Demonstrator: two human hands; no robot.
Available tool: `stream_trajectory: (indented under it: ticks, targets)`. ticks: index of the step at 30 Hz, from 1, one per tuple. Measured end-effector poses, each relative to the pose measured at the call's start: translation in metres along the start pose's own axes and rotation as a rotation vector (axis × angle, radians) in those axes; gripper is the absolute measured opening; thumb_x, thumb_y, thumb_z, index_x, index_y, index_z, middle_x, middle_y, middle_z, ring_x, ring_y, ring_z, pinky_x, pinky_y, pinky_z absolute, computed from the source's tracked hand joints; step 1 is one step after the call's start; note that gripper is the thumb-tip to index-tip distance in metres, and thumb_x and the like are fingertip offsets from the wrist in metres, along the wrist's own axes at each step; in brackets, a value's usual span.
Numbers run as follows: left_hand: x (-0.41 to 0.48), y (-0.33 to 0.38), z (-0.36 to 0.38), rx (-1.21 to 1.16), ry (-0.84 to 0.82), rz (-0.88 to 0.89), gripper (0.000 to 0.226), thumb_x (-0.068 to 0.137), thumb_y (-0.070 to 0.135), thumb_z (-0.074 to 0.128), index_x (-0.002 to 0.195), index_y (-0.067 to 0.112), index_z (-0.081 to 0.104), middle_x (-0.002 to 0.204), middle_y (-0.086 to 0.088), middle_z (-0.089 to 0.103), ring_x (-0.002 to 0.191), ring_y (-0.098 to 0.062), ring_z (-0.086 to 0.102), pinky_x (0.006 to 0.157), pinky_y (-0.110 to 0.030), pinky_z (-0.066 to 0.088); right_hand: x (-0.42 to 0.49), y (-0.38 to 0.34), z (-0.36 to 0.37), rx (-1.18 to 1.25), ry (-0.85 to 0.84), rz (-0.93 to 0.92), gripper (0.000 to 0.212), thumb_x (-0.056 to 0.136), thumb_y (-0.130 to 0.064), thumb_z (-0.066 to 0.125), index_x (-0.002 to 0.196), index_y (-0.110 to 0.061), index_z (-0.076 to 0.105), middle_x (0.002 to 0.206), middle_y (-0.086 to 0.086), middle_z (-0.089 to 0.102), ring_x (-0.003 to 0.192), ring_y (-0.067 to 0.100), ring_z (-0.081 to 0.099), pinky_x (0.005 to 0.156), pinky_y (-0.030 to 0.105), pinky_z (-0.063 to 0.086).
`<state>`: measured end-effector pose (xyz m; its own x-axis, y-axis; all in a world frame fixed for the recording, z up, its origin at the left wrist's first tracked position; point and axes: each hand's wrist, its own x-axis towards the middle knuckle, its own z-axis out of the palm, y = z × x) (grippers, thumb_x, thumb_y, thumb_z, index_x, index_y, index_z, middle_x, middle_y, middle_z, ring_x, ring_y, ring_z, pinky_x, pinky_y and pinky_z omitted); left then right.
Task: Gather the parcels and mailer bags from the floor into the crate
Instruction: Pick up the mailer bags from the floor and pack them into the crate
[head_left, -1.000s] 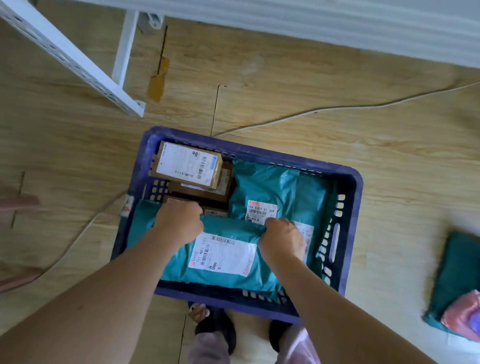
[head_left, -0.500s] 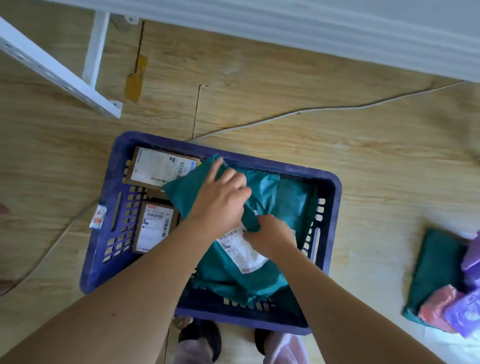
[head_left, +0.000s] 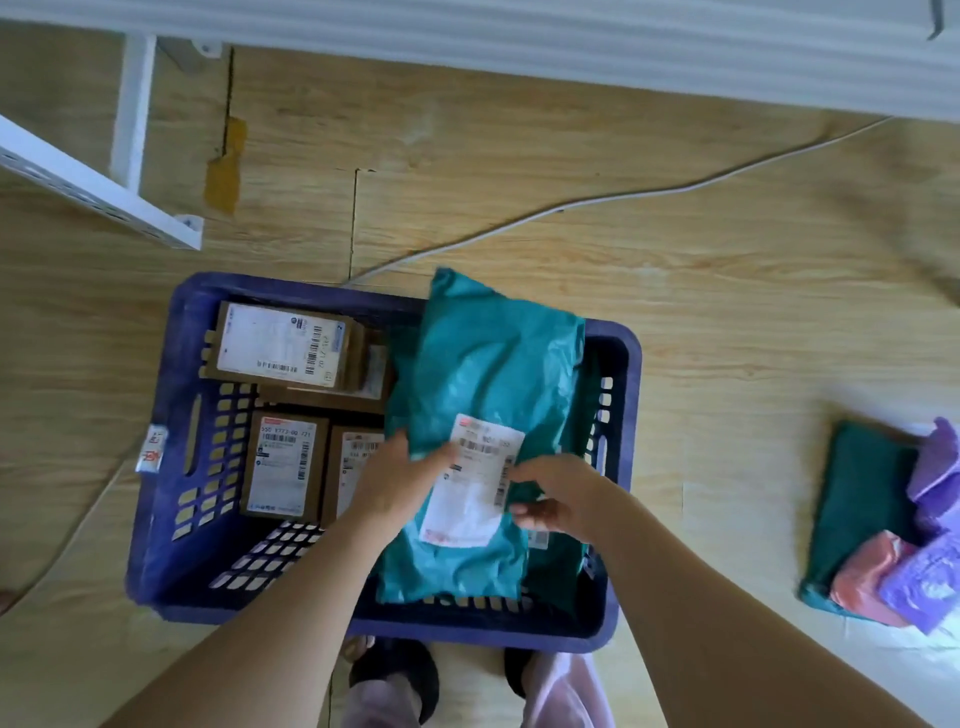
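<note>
Right now I have both hands over the crate (head_left: 171, 415), and both grip the same teal bag (head_left: 488, 374). The left hand (head_left: 402, 483) holds the bag's left edge with the thumb laid over the top. The right hand (head_left: 558, 493) pinches the right edge, fingers curled in beside the white label (head_left: 475, 483).

The bag is tilted: its far end reaches beyond the hands and over the crate's far rim, and its near end sits low inside the crate, between the wrists. I cannot tell whether that near end touches the bottom. Just under the right hand a second bag (head_left: 558, 566), also teal, lies along the crate wall.

Left of the left hand, two brown boxes (head_left: 283, 465) sit side by side in the crate, labels up, the nearer one just beside the hand. A third box (head_left: 283, 345) lies beyond them.

Well to the right of the right hand, a pile (head_left: 857, 499) lies on the floor (head_left: 727, 312): a dark teal bag with pink and purple ones on it. Beyond the hands I see a white cable (head_left: 571, 205) crossing the floor, and a white rack (head_left: 98, 197) far out to the left.
</note>
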<state>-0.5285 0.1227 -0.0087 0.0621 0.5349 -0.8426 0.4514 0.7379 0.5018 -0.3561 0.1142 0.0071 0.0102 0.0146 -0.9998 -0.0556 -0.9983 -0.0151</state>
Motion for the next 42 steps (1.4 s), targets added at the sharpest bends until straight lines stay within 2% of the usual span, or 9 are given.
stream_trajectory:
  ticks: [4,8,12,16,20,25,28,39,42]
  targets:
    - [0.007,-0.007,0.020,0.484,-0.147,-0.075,0.033,0.094,0.039,0.048,0.121,0.020,0.046,0.108,-0.001,0.063,0.085,-0.018,0.061,0.073,-0.032,0.052,0.013,0.020,-0.011,-0.290,0.369,0.059,0.014,0.092,-0.017,0.052,0.098,-0.005,0.048,0.076,0.011,0.066,0.058,0.025,0.065,0.069,0.039,0.060]
    - [0.019,-0.011,0.050,0.670,-0.158,-0.047,0.028,0.100,0.029,0.037,0.117,0.011,0.049,0.092,-0.005,0.059,0.073,-0.017,0.055,0.059,-0.026,0.040,0.018,0.031,-0.008,-0.492,0.570,-0.074,0.038,0.089,-0.011,0.044,0.125,-0.002,0.036,0.114,0.016,0.061,0.102,0.032,0.064,0.085,0.040,0.055]
    - [0.021,-0.031,0.066,0.853,-0.210,-0.080,0.030,0.101,0.025,0.033,0.111,0.008,0.056,0.091,-0.004,0.056,0.087,-0.020,0.059,0.070,-0.026,0.042,0.011,0.041,-0.003,-0.688,0.572,-0.143,0.052,0.091,-0.006,0.044,0.140,-0.003,0.023,0.127,0.015,0.055,0.113,0.030,0.056,0.087,0.035,0.049]
    - [0.017,-0.017,0.060,0.686,-0.010,-0.052,0.031,0.101,0.033,0.034,0.103,0.011,0.054,0.092,-0.004,0.060,0.077,-0.019,0.054,0.068,-0.028,0.041,-0.003,0.039,0.007,-0.945,0.679,-0.540,0.085,0.088,-0.007,0.048,0.149,-0.026,-0.007,0.149,0.010,0.021,0.119,0.027,0.046,0.072,0.028,0.044]
    - [0.024,-0.042,0.066,0.712,-0.003,-0.072,0.033,0.099,0.037,0.038,0.106,0.009,0.054,0.103,-0.010,0.064,0.093,-0.027,0.060,0.074,-0.029,0.040,0.046,0.062,0.015,-1.266,0.423,-0.617,0.107,0.083,-0.027,0.068,0.147,-0.031,-0.018,0.154,0.010,-0.026,0.145,0.034,0.000,0.115,0.041,0.021]
    - [0.019,-0.055,0.051,0.577,-0.283,-0.159,0.053,0.078,0.065,0.055,0.115,0.027,0.051,0.102,0.007,0.063,0.087,-0.013,0.060,0.068,-0.026,0.047,0.066,0.067,0.010,-1.331,0.446,-0.526,0.129,0.075,-0.040,0.075,0.136,-0.030,-0.038,0.143,0.011,-0.045,0.143,0.030,-0.022,0.118,0.044,0.005]
    - [0.010,-0.059,0.051,0.703,-0.498,-0.262,0.045,0.076,0.045,0.071,0.111,0.023,0.051,0.103,0.007,0.056,0.094,-0.013,0.058,0.074,-0.028,0.054,0.071,0.067,0.002,-1.313,0.540,-0.498,0.131,0.077,-0.030,0.075,0.126,-0.030,-0.046,0.141,0.010,-0.048,0.144,0.031,-0.021,0.118,0.044,0.005]
    - [-0.019,-0.003,0.020,1.232,-0.295,-0.002,0.058,0.071,0.073,0.058,0.087,0.018,0.046,0.076,0.006,0.050,0.071,-0.014,0.050,0.059,-0.028,0.037,0.001,0.050,-0.021,-1.116,0.429,-0.687,0.076,0.093,-0.025,0.054,0.151,-0.028,0.004,0.159,0.004,-0.004,0.146,0.025,0.003,0.116,0.036,0.020]
    - [-0.038,0.036,0.012,1.294,-0.136,0.233,0.043,0.088,0.050,0.053,0.114,0.016,0.050,0.109,-0.001,0.056,0.099,-0.021,0.056,0.078,-0.033,0.048,-0.034,0.044,-0.032,-0.989,0.484,-0.701,0.067,0.093,-0.021,0.050,0.150,-0.027,0.014,0.158,0.002,0.005,0.145,0.024,0.009,0.114,0.037,0.025]
